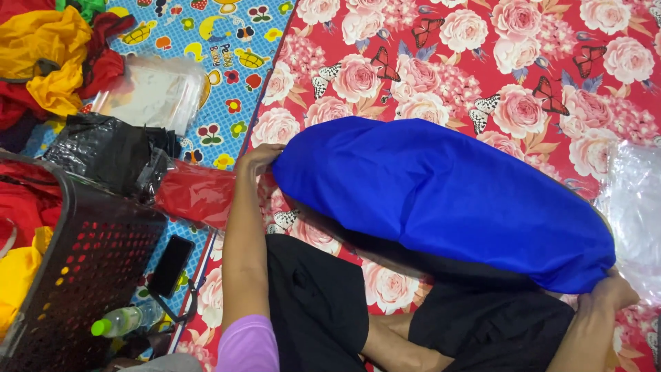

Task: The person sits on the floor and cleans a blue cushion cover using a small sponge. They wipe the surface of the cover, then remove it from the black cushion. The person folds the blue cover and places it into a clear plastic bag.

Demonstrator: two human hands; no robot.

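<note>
A large blue cloth (441, 193) lies stretched across a red mat printed with roses (482, 62), in front of my crossed legs in black shorts. My left hand (258, 158) pinches the cloth's left end near the mat's edge. Over at the lower right, my right hand (609, 293) grips the cloth's other end. The cloth sags smooth between the two hands.
A dark plastic basket (89, 275) with red and yellow cloth stands at the left. Beside it lie a black phone (171, 265), a green-capped bottle (124, 320), a red packet (196, 193), black bags (103, 151) and clear bags (155, 93). More clear plastic (637, 213) lies at the right.
</note>
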